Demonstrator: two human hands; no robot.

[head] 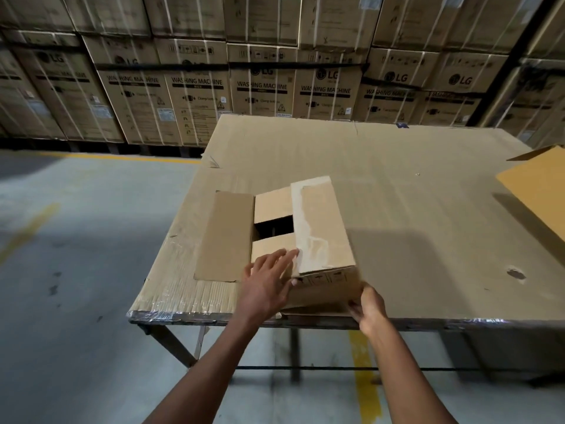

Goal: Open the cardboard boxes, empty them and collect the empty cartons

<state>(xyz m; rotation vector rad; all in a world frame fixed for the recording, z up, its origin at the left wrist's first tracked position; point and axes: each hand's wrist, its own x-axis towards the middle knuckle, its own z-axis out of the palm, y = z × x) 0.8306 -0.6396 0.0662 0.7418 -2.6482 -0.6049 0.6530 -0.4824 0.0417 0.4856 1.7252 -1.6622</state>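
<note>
A brown cardboard box [321,237] sits near the front edge of the cardboard-covered table [412,209]. Its left long flap [224,235] lies folded out flat on the table. The right long flap, with torn tape along its edge, still covers half the top. Two short inner flaps leave a dark gap between them; the contents are hidden. My left hand [267,284] rests with fingers spread on the near inner flap and the box's front left corner. My right hand [368,307] grips the box's lower front right corner at the table edge.
Another carton's open flap [538,185] juts in at the right edge of the table. A wall of stacked washing machine cartons [263,87] stands behind. Grey concrete floor [76,270] with yellow lines lies to the left and under the table.
</note>
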